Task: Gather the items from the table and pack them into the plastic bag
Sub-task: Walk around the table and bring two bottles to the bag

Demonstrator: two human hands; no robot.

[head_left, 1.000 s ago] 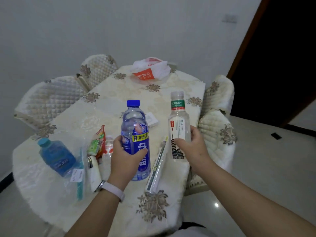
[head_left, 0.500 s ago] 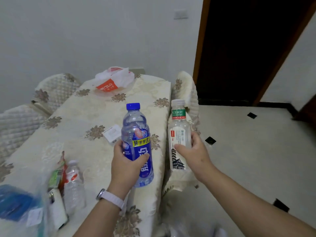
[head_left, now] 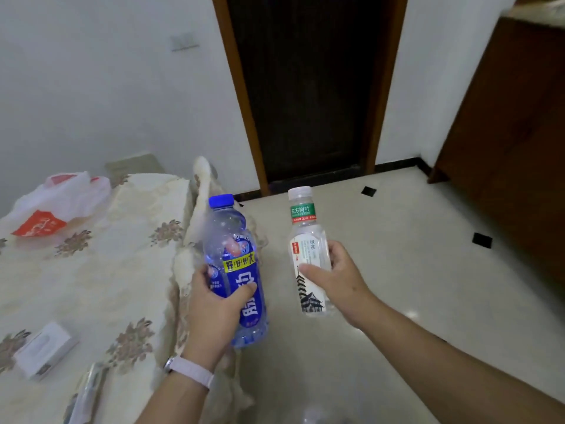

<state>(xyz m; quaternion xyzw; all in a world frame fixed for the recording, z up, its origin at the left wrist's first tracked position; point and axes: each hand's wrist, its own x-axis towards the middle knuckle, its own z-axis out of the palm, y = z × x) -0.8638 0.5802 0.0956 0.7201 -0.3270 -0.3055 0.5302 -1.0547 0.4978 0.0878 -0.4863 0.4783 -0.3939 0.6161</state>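
Note:
My left hand grips a blue-capped, blue-labelled drink bottle upright, just past the table's right edge. My right hand holds a clear tea bottle with a white cap and a green neck band, upright over the floor. Both bottles are in the air, side by side and apart. A white plastic bag with a red print lies at the table's far end. A small white box and a clear wrapped stick lie on the table near its front.
The table wears a cream flowered cloth and fills the left side. A padded chair back stands against its right edge. Pale tiled floor spreads to the right, with a dark doorway ahead and a brown cabinet at the far right.
The view has swung to the right. Both hands have carried their bottles off the table and out over its right edge and the floor. The items at the table's left have left the view.

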